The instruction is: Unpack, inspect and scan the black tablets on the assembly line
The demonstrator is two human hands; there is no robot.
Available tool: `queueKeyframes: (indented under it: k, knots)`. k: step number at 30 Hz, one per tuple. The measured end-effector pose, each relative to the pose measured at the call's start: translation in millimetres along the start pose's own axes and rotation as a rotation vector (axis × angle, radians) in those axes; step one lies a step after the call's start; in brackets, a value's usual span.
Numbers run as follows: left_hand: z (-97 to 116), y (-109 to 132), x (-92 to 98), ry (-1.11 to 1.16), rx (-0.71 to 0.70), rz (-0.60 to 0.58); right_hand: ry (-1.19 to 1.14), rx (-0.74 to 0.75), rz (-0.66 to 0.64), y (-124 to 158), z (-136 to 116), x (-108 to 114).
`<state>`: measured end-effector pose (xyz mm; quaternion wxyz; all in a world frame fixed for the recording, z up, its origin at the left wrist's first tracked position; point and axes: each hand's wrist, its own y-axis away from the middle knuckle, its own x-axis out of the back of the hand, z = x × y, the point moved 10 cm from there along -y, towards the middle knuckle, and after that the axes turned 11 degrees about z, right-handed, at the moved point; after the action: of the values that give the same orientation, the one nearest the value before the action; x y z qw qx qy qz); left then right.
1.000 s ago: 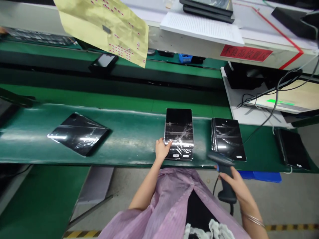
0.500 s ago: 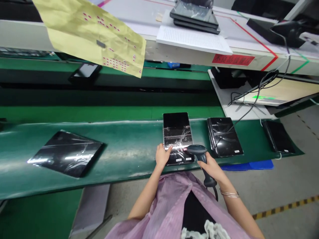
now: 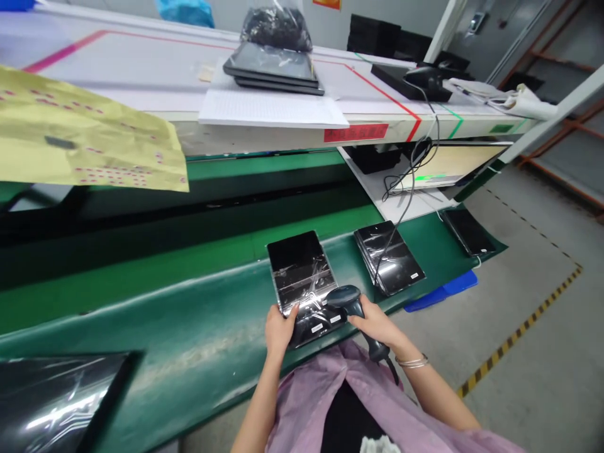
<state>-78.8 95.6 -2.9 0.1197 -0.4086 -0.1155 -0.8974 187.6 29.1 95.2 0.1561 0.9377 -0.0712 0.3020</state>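
Note:
My left hand (image 3: pixel 280 328) grips the left edge of a black tablet (image 3: pixel 302 267), thumb on top and the other fingers mostly hidden. The tablet is wrapped in clear film and has white labels near its front edge. My right hand (image 3: pixel 377 324) is wrapped around the handle of a dark barcode scanner (image 3: pixel 346 299), whose head is over the tablet's lower right part. To the right lies a stack of film-wrapped tablets (image 3: pixel 391 255). Another wrapped tablet (image 3: pixel 51 402) lies at the lower left, cut off by the frame.
A green mat (image 3: pixel 202 340) covers the bench. More dark tablets (image 3: pixel 467 231) lie at its right end. Above runs a white shelf (image 3: pixel 155 75) with tablets and papers; a yellow sheet (image 3: pixel 94 138) hangs at left. A monitor (image 3: pixel 453 165) and a loose cable (image 3: pixel 410 195) are at right.
The view has swung right, so the bench things appear shifted left and tilted. Both hands keep their holds on the tablet and the scanner.

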Motion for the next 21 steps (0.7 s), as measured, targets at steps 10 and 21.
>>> queueKeyframes:
  k: [10,21]
  knots:
    - [4.5,-10.2,4.7,0.027,0.032,0.025,-0.026,-0.033,0.349,-3.1,58.7,155.6]
    - [-2.9,-31.2,20.8,0.123,0.233,0.124,0.343,-0.345,0.704,-127.7,208.6,300.8]
